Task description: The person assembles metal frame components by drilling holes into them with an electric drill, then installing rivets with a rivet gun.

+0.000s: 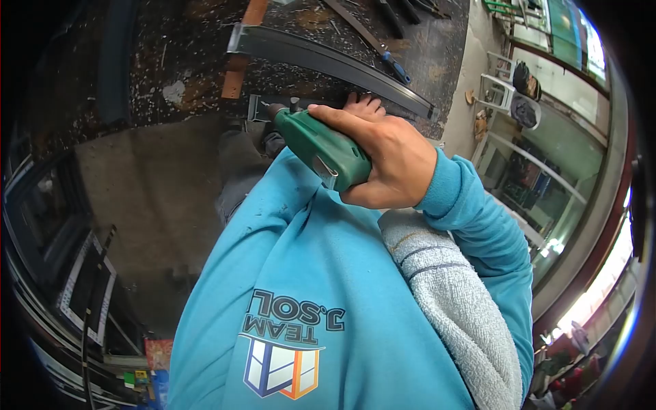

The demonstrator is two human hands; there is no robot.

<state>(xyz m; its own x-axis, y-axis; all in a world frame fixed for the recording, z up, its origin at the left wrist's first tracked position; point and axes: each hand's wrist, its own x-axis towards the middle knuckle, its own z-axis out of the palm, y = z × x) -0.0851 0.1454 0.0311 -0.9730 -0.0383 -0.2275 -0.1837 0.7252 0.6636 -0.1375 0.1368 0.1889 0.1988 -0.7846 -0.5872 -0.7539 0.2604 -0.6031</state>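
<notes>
My right hand [393, 160] is closed around a green power drill [321, 147], with the index finger stretched along its upper side. The drill's chuck and bit point left, by the end of a short dark metal profile [258, 109] at the bench edge. Behind the drill, the fingers of my left hand [365, 107] show, curled over what looks like the same profile; the rest of that hand is hidden. Just beyond lies a longer dark metal profile [328, 63], slanting across the bench.
On the speckled dark workbench [184, 61] lie an orange-brown strip [234, 82], a file with a blue handle [395, 67] and pliers [432, 8]. A grey towel [454, 287] hangs against my blue shirt. White chairs [497, 89] stand off to the right.
</notes>
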